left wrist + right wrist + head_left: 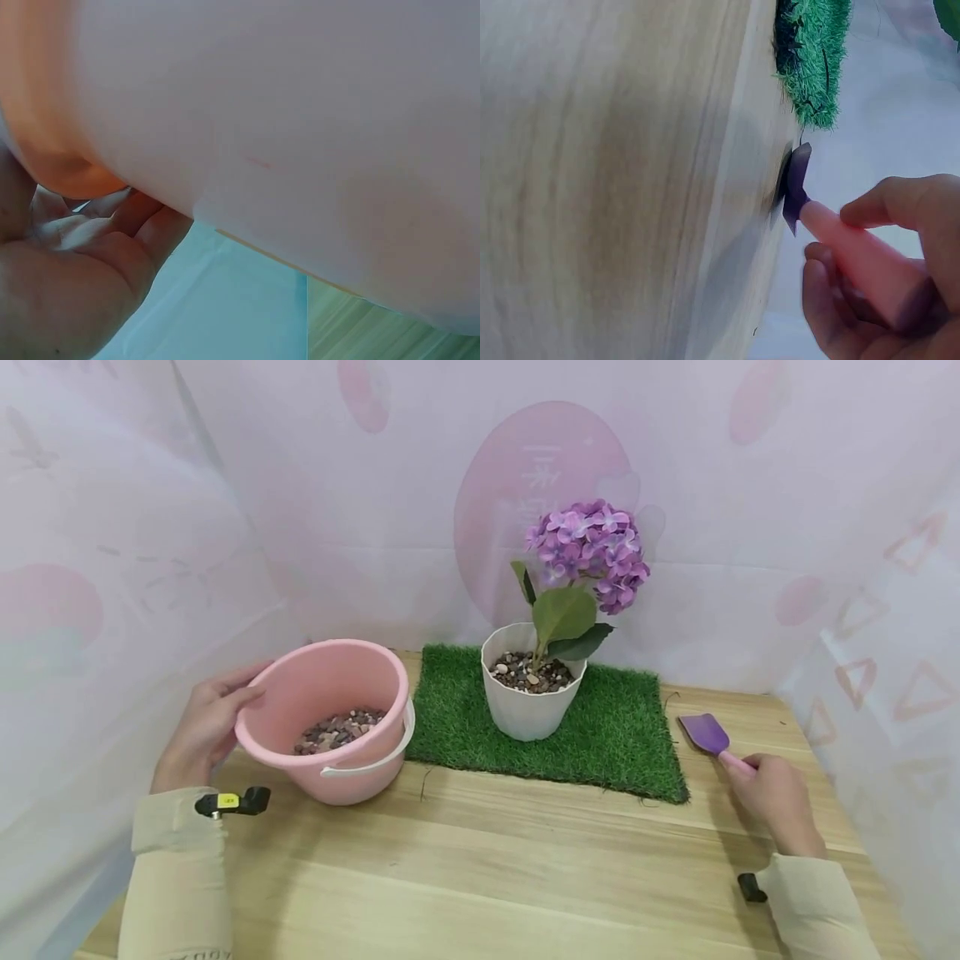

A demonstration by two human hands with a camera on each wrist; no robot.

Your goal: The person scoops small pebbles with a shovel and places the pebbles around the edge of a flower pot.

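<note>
- Pale printed cloth (697, 618) hangs beyond both hands and along their outer sides, so a wide swing of either arm could brush it.
- The wooden tabletop (480, 868) runs beneath and between the hands.
- A green grass mat (637, 756) lies between them, nearer the right; its raised edge could catch the shovel if swept low.
- The pink bucket (337, 672) leans just inside the left hand (206, 718), whose fingers curl round its rim. I cannot tell whether its base sits flat; a slack grip or further tilt might tip it.
- A white flowerpot (525, 714) with a purple hydrangea (592, 552) stands on the mat between the hands, in the way of a straight crossing; a knock could topple it.
- The right hand (776, 802) closes round the handle of a purple-and-pink shovel (716, 742).
- Pebbles (341, 729) lie loose inside the bucket and could spill.
</note>
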